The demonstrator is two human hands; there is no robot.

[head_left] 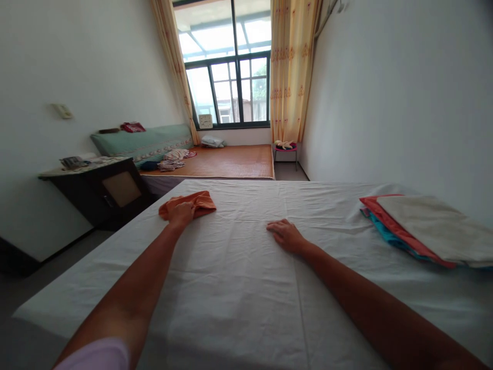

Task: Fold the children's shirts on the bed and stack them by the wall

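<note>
An orange folded cloth lies near the far left edge of the white sheet that covers the surface before me. My left hand is on this cloth, its fingers closed over the fabric and partly hidden in the folds. To the right, my right hand rests palm down on the sheet, holding nothing, with its fingers stretched out and slightly bent. Shallow wrinkles run across the sheet around both hands.
A stack of folded cloths sits on the sheet at the right. Beyond are a bed with a brown mat, a dark cabinet at left, a small stool and a window. A white wall borders the right side.
</note>
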